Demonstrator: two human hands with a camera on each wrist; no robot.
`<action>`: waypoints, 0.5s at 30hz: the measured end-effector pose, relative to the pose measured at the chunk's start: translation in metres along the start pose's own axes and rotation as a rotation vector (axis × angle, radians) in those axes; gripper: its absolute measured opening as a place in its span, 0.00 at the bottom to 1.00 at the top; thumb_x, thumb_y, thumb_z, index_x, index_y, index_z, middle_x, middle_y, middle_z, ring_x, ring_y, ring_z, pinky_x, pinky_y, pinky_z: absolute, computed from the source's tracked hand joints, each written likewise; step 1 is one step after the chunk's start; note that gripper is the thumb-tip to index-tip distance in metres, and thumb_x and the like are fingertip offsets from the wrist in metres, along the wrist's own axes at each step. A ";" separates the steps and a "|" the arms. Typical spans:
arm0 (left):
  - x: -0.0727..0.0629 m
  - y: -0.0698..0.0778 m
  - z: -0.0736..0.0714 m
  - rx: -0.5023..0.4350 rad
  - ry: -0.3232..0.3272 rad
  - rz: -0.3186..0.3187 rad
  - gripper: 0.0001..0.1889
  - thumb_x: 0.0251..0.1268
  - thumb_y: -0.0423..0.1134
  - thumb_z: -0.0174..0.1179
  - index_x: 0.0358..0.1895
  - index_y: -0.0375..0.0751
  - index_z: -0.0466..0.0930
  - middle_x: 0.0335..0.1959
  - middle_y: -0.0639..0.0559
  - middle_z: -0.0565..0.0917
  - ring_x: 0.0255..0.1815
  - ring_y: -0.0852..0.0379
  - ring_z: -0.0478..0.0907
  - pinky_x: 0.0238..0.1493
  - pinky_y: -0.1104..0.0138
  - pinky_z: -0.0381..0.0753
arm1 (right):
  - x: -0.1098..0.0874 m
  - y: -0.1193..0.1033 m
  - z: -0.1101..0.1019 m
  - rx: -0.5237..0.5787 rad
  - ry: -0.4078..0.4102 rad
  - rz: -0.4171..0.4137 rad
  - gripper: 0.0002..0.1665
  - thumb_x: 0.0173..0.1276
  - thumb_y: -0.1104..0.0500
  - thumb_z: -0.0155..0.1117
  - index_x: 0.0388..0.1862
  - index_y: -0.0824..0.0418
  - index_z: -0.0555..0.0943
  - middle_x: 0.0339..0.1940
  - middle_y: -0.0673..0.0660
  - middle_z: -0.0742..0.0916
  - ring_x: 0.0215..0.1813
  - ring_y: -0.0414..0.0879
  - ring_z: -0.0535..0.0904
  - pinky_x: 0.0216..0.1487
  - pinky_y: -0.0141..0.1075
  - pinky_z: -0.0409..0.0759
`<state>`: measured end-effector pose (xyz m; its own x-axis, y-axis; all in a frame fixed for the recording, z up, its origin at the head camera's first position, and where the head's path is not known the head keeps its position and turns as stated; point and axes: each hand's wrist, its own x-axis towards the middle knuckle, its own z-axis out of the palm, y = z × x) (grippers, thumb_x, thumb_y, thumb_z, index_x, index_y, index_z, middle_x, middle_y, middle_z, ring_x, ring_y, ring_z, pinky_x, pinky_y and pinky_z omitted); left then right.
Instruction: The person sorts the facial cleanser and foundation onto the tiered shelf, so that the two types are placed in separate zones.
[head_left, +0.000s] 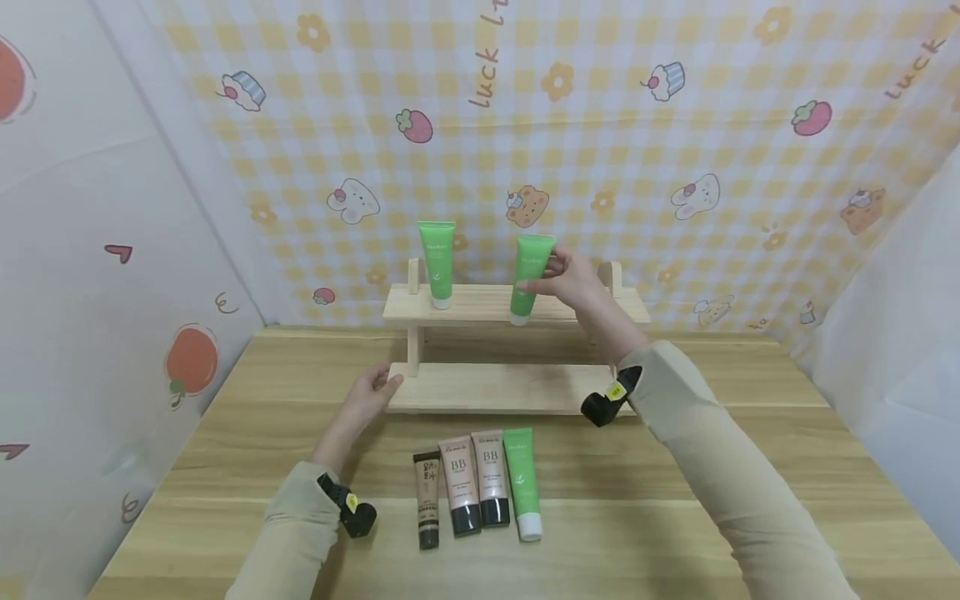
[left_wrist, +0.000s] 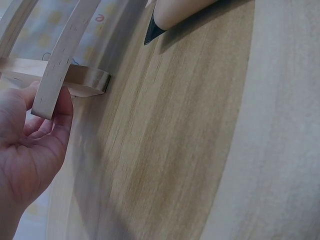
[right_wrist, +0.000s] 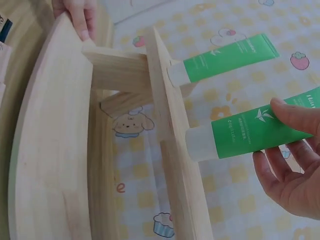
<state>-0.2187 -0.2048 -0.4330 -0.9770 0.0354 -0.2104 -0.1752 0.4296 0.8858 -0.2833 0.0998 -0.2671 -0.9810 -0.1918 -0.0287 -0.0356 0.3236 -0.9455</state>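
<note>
A two-tier wooden shelf (head_left: pixel 502 388) stands at the back of the table. My left hand (head_left: pixel 371 393) grips the left end of its lower board; in the left wrist view thumb and fingers pinch the board's end (left_wrist: pixel 52 90). With my right hand (head_left: pixel 570 279) I hold a green squeeze tube (head_left: pixel 531 265), cap down and slightly tilted, at the upper board (head_left: pixel 480 302). In the right wrist view its white cap (right_wrist: pixel 201 143) is at the board's edge; whether it touches I cannot tell. Another green tube (head_left: pixel 438 262) stands on its cap at the upper board's left.
Before the shelf lie a small brown tube (head_left: pixel 427 500), two pinkish BB cream tubes (head_left: pixel 459 479) with black caps and a third green tube (head_left: pixel 522 479), side by side on the wooden table (head_left: pixel 645 533). A patterned cloth (head_left: pixel 465 83) hangs behind.
</note>
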 end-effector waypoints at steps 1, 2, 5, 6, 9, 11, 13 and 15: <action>0.000 0.000 0.000 0.003 0.001 0.004 0.33 0.70 0.47 0.44 0.69 0.28 0.47 0.66 0.29 0.60 0.66 0.34 0.59 0.66 0.49 0.64 | 0.002 -0.001 0.000 0.000 -0.001 -0.001 0.33 0.55 0.64 0.68 0.61 0.58 0.69 0.59 0.60 0.78 0.61 0.52 0.73 0.66 0.47 0.67; 0.000 0.000 0.000 -0.005 0.002 0.001 0.33 0.70 0.47 0.44 0.69 0.29 0.47 0.66 0.29 0.60 0.66 0.35 0.60 0.66 0.49 0.64 | 0.005 -0.002 0.000 -0.005 -0.006 -0.005 0.33 0.55 0.64 0.67 0.61 0.58 0.69 0.59 0.61 0.78 0.61 0.52 0.73 0.66 0.48 0.66; 0.001 -0.002 0.001 -0.018 0.001 0.001 0.33 0.70 0.47 0.45 0.69 0.29 0.48 0.65 0.29 0.61 0.66 0.35 0.61 0.65 0.50 0.65 | 0.011 -0.004 0.001 -0.018 -0.008 -0.013 0.32 0.56 0.65 0.67 0.60 0.59 0.69 0.59 0.61 0.78 0.61 0.52 0.73 0.66 0.48 0.66; 0.001 -0.002 0.002 -0.021 0.000 0.000 0.33 0.70 0.47 0.45 0.69 0.29 0.48 0.65 0.30 0.61 0.66 0.36 0.61 0.65 0.50 0.65 | 0.013 -0.005 0.001 -0.019 -0.007 -0.009 0.32 0.56 0.65 0.67 0.60 0.59 0.69 0.59 0.61 0.78 0.61 0.52 0.73 0.66 0.48 0.66; 0.002 -0.003 0.002 -0.022 0.002 0.001 0.33 0.70 0.47 0.46 0.68 0.29 0.49 0.65 0.31 0.62 0.66 0.36 0.61 0.65 0.50 0.65 | 0.018 -0.005 0.002 -0.017 -0.002 0.006 0.32 0.56 0.65 0.66 0.61 0.59 0.69 0.59 0.61 0.78 0.61 0.52 0.73 0.65 0.47 0.68; 0.003 -0.003 0.002 -0.019 0.009 0.002 0.33 0.69 0.47 0.46 0.68 0.29 0.49 0.65 0.31 0.62 0.66 0.37 0.61 0.65 0.51 0.65 | 0.020 -0.004 0.002 -0.013 0.003 0.017 0.33 0.56 0.65 0.67 0.61 0.58 0.69 0.59 0.61 0.78 0.61 0.52 0.72 0.65 0.46 0.69; 0.002 -0.003 0.001 -0.013 0.010 0.003 0.33 0.69 0.48 0.46 0.68 0.29 0.49 0.65 0.30 0.62 0.66 0.36 0.61 0.65 0.50 0.65 | 0.023 -0.003 0.003 -0.017 0.004 0.018 0.33 0.56 0.65 0.66 0.62 0.58 0.68 0.60 0.61 0.78 0.61 0.52 0.72 0.64 0.46 0.69; 0.002 -0.002 0.001 -0.014 0.012 -0.002 0.33 0.69 0.48 0.46 0.69 0.30 0.49 0.66 0.31 0.62 0.66 0.36 0.61 0.65 0.50 0.66 | 0.025 -0.002 0.004 -0.014 0.012 0.021 0.33 0.56 0.65 0.67 0.61 0.58 0.69 0.59 0.60 0.78 0.61 0.51 0.73 0.64 0.46 0.69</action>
<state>-0.2198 -0.2053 -0.4356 -0.9779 0.0239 -0.2078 -0.1791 0.4170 0.8911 -0.3072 0.0908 -0.2668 -0.9838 -0.1740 -0.0441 -0.0181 0.3406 -0.9400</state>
